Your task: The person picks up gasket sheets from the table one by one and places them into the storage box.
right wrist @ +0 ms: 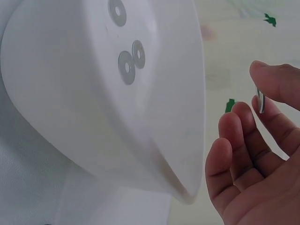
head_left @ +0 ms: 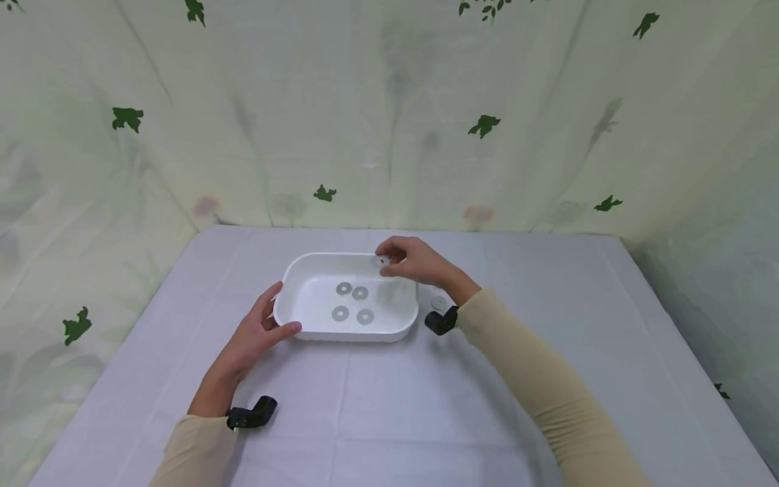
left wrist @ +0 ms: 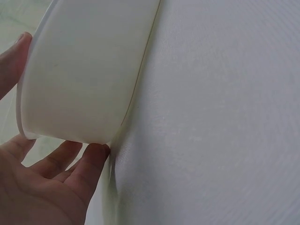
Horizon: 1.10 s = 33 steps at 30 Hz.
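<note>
My left hand (head_left: 254,338) grips the left end of a white plastic tub (head_left: 322,335), thumb at the near corner of its rim and fingers against the end wall. In the left wrist view the fingertips (left wrist: 96,154) press low on that wall. Over the tub's far right rim, my right hand (head_left: 414,260) pinches a metal washer (right wrist: 261,101) between thumb and index finger, the other fingers curled loosely. Several flat grey washers (head_left: 365,316) lie spread on the tub's floor. The right wrist view shows some of these washers (right wrist: 126,68) past the tub's wall.
Just right of the tub, another washer (head_left: 438,303) lies on the white tablecloth (head_left: 365,406), beside the right wrist's black camera (head_left: 441,321). Part of one more shows behind that forearm. A pale curtain (head_left: 389,135) with green leaf shapes hangs behind the table.
</note>
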Motion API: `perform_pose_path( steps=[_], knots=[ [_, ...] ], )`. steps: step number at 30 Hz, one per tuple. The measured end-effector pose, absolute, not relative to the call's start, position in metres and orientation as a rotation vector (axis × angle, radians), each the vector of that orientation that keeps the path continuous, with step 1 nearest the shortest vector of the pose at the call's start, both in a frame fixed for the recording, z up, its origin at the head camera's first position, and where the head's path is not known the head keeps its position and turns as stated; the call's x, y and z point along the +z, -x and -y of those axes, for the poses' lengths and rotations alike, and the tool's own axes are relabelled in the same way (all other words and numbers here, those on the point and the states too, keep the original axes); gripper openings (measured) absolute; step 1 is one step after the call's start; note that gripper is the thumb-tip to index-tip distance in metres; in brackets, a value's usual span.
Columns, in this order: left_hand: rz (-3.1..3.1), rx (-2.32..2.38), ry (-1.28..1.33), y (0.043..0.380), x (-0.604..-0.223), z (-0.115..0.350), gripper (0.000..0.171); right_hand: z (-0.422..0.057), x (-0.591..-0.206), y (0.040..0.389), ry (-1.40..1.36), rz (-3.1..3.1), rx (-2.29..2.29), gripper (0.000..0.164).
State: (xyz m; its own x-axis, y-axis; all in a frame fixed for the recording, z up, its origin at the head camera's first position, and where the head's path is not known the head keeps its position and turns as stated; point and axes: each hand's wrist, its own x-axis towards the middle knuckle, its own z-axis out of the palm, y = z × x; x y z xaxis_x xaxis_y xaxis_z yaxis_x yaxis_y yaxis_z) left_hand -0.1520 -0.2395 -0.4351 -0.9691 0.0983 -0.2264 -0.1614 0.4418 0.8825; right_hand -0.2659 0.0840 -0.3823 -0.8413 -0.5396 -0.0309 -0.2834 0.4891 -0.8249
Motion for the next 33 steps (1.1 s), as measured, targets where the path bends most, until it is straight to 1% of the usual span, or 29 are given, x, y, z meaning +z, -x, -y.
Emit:
perform_pose_path(
  steps=[18, 26, 33],
  knots=[
    [-2.458, 1.541, 0.055, 0.153, -0.437, 0.240, 0.103, -0.089, -0.377, 0.267, 0.648, -2.422, -1.303, 0.043],
    [-2.462, 1.523, 0.066, 0.153, -0.435, 0.240, 0.102, -0.113, -0.364, 0.261, 0.658, -2.506, -1.234, 0.035],
    [-2.477, 1.498, 0.071, 0.153, -0.435, 0.240, 0.101, -0.145, -0.358, 0.238, 0.712, -2.531, -1.152, 0.031]
  ],
)
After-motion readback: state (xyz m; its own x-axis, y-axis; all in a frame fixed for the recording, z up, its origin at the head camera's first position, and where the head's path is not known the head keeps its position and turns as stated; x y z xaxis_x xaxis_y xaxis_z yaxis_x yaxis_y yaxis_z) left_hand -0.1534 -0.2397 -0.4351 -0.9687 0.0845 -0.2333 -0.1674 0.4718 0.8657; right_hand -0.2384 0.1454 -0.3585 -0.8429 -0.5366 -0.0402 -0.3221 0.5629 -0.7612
